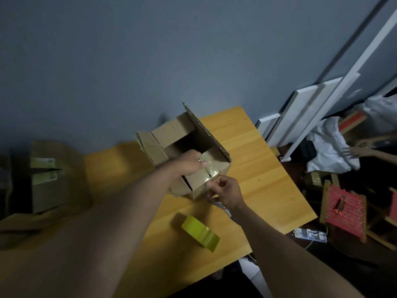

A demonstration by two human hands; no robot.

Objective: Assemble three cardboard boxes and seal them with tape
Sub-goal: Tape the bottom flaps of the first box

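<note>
The cardboard box [184,151] sits open-topped on the wooden table [268,186], directly under both hands, its long axis running away from the person and leftward. A strip of clear tape [209,168] crosses its near wall, running from the left hand [191,163], which presses it down at the rim with curled fingers, down to the right hand [225,191], which pinches its lower end against the near corner. The right hand is nearer that corner. The yellow tape roll [200,233] lies nearer the person, below the right hand
</note>
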